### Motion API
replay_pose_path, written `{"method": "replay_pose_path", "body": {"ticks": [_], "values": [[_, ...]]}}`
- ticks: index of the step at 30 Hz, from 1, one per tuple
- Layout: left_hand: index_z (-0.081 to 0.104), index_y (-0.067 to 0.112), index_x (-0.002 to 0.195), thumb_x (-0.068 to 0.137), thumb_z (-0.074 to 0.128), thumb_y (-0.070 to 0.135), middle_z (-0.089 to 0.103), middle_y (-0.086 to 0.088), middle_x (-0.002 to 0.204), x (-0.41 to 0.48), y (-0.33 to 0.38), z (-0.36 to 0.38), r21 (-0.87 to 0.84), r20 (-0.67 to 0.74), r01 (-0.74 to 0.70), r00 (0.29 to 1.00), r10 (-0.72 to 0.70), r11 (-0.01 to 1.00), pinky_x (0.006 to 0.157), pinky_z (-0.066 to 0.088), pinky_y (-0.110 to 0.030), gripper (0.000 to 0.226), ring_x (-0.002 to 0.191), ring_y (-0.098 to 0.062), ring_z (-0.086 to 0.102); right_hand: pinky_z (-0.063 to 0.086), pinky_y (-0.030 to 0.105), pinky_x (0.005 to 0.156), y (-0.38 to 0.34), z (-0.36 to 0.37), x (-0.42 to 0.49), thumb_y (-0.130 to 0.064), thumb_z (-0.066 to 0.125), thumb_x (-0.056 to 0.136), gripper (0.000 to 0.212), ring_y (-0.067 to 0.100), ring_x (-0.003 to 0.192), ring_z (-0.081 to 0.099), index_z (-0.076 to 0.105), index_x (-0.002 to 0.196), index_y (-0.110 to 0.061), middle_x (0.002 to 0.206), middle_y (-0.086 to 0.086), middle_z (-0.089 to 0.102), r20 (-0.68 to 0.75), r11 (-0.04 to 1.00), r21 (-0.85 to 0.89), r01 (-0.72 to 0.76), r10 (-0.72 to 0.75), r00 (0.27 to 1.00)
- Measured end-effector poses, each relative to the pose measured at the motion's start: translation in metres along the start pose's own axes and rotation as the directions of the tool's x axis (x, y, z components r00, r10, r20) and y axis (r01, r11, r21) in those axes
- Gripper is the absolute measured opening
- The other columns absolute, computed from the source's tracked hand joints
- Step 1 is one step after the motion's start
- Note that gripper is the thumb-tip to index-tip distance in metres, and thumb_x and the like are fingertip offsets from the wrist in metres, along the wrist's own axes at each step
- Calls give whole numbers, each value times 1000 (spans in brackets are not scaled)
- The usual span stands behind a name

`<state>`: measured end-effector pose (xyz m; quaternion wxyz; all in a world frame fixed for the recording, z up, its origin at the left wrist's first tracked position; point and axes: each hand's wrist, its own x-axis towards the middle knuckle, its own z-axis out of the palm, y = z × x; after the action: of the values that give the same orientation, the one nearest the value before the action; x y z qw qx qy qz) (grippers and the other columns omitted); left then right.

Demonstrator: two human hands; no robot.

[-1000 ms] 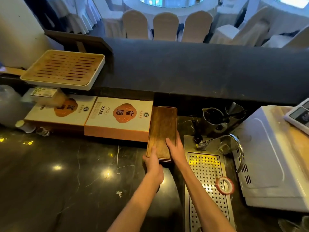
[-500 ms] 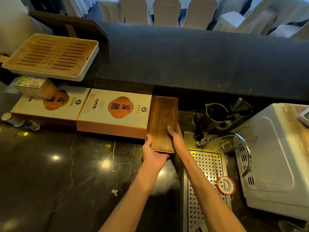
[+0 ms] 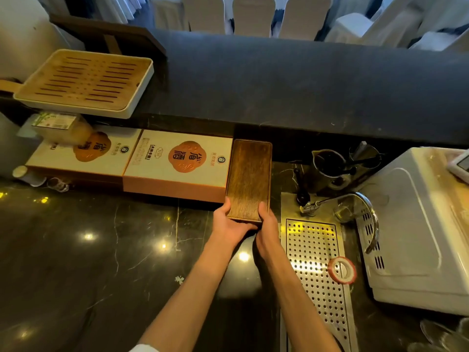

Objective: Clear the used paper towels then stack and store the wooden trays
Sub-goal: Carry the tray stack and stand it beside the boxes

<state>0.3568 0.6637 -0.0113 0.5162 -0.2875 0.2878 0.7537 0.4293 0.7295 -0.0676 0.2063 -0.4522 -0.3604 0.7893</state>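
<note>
A stack of dark wooden trays (image 3: pixel 248 179) lies lengthwise on the black marble counter, its far end under the raised bar ledge and its left side against an orange-and-white gift box (image 3: pixel 177 163). My left hand (image 3: pixel 229 224) grips the stack's near left corner, thumb along the side. My right hand (image 3: pixel 266 224) holds the near right corner, thumb on the top rim. No paper towels are in view.
A second gift box (image 3: pixel 78 153) lies further left. A slatted bamboo tray (image 3: pixel 83 82) sits on the ledge at upper left. Right of the trays are a perforated steel drain (image 3: pixel 317 262) with a tape roll (image 3: pixel 341 270), a tap (image 3: pixel 337 201), metal jugs (image 3: pixel 330 166) and a white appliance (image 3: pixel 416 224).
The wooden trays have slid away from me, further under the ledge beside the gift box. Both hands moved from the top and near end to gripping the near corners.
</note>
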Motion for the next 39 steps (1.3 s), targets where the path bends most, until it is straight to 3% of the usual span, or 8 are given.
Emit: {"method": "replay_pose_path", "body": {"ticks": [4,8,11,23,28,32,35,39], "values": [[39,9,143,101,46,28,51,-24,141,-13,5,-12,263,-41,3,999,8,965,114,26,-63,47,134,-42,43,49,42,101,-13,-7,-9,-41,53,96,59,27,119,59,38,144,-10,134,14,58,46,973,-223,-55,67,997],[37,6,143,97,55,34,57,-18,136,-6,17,-13,723,-171,-23,963,210,691,108,39,-54,57,128,-33,53,53,27,78,-30,-6,-4,-50,66,85,69,14,103,65,47,139,-14,119,2,67,102,913,-399,-90,141,985],[49,7,135,95,59,33,64,-15,126,6,21,-5,764,-148,-22,967,209,645,108,39,-56,49,121,-32,57,44,23,61,-30,4,1,-51,68,83,59,7,86,62,56,130,-17,105,-3,69,6,885,-450,-124,142,990],[52,7,131,90,66,29,67,-15,120,8,22,-6,740,-135,-74,957,256,669,77,56,-47,48,104,-29,65,56,44,91,-20,13,-12,-46,67,85,57,19,102,65,53,132,-16,123,8,66,-112,910,-414,-13,-36,993],[10,20,155,94,56,43,24,-9,161,-25,-8,-34,972,112,-201,856,504,124,118,27,-48,80,147,-28,25,22,47,119,-8,-2,-49,-55,52,92,83,21,149,17,7,156,-28,163,2,14,19,779,-591,207,-244,970],[11,38,153,99,48,33,-5,4,165,-34,-17,-60,759,525,-204,754,396,-618,114,29,-54,66,151,-28,-5,11,36,121,4,-24,-60,-35,46,100,72,17,150,-9,2,156,-24,165,-3,-6,341,137,-892,431,-423,840],[11,38,153,99,50,22,-3,7,164,-29,-13,-68,664,530,-113,769,358,-740,116,26,-59,68,152,-29,7,39,37,112,3,-25,-59,-16,54,97,75,26,149,19,9,156,-14,165,5,1,408,-100,-910,403,-401,820],[4,41,153,96,56,20,-5,8,164,-26,-11,-74,642,527,-91,773,352,-761,115,17,-63,80,151,-29,12,57,26,76,0,-21,-61,-8,61,90,81,22,116,58,13,155,-11,164,7,7,383,-92,-921,379,-397,834]]}}
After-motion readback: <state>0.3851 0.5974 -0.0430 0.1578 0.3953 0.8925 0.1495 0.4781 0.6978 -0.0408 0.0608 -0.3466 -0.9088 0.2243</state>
